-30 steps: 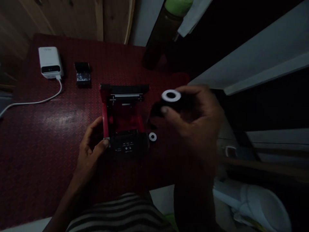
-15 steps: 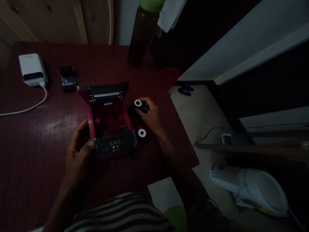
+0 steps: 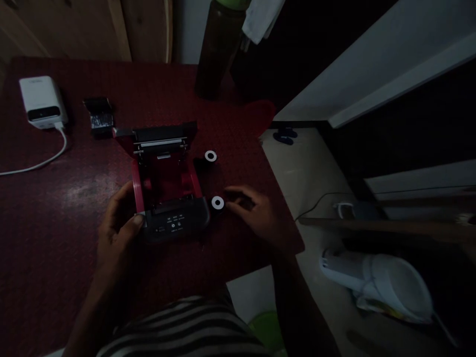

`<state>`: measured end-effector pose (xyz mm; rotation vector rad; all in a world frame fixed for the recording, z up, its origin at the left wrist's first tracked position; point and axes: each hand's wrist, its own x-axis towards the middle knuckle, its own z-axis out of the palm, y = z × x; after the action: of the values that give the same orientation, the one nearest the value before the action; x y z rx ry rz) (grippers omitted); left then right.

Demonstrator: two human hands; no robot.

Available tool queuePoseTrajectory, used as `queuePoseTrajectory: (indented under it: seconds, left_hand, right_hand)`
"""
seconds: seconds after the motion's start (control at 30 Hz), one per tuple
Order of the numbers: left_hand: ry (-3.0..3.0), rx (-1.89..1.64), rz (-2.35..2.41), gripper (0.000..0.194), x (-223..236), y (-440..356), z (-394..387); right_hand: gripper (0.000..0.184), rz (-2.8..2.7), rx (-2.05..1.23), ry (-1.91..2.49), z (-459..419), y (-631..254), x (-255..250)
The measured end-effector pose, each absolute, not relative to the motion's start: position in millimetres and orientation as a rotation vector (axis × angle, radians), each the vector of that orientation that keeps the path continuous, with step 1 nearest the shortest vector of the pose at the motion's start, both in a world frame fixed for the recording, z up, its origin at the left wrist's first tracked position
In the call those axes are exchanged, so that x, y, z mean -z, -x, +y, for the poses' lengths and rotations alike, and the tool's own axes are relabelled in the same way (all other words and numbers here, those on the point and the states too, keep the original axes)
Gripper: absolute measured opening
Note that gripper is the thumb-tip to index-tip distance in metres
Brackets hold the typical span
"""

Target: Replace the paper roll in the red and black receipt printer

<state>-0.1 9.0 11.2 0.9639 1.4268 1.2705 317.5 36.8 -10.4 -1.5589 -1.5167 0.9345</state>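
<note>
A small red-and-black device that looks like a label printer [image 3: 174, 225] sits on the table with its lid [image 3: 159, 134] raised and its red inside bare. My left hand [image 3: 121, 223] grips its left side, the thumb on the front corner and the fingers along the wall. To the right of the device lie two dark rolls with white ring ends, the far roll [image 3: 210, 156] and the near roll [image 3: 217, 203]. My right hand [image 3: 256, 213] is beside the near roll, thumb and fingers apart, holding nothing; whether the thumb touches the roll I cannot tell.
At the back left are a white box-shaped device [image 3: 42, 99] with a cable [image 3: 48, 161] and a small black piece [image 3: 99, 116]. A tall dark bottle [image 3: 217, 49] with a green lid stands at the back. The red table's [image 3: 44, 238] right edge drops to the floor [image 3: 293, 168].
My right hand has let go of the far roll and come nearer, beside the near roll. My left hand stays on the printer. The view has shifted slightly.
</note>
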Motion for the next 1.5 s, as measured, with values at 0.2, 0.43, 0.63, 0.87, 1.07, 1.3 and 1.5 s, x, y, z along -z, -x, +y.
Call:
queuePoseTrajectory:
  seconds: [0.2,0.43,0.63,0.87,1.07,1.3,1.5]
  left_hand:
    - [-0.973,-1.306,1.402,0.056,-10,0,11]
    - [-0.998,-1.302,1.358,0.058,-4,1,7]
    - [-1.002,-1.279,1.330,0.055,-9,-1,7]
    - [-0.988,-1.281,1.285,0.059,-9,0,7]
    - [-0.942,-1.251,1.274,0.060,-14,-2,6]
    - [-0.953,-1.236,1.286,0.064,-15,0,6]
    - [-0.952,-1.237,1.297,0.061,-15,0,6]
  right_hand:
    - [0.032,-1.578,-0.930,1.475,27,-292,20]
    - [0.033,-1.635,-0.844,1.512,33,-296,-37]
    - [0.029,-2.291,-0.463,1.123,68,-249,-99]
    - [0.034,-2.886,-0.276,1.578,92,-169,-108]
    - [0.043,-2.965,-0.367,1.659,112,-158,-101]
    - [0.033,-2.893,-0.357,1.620,116,-163,-88]
    - [0.043,-2.645,-0.594,1.351,103,-191,-88]
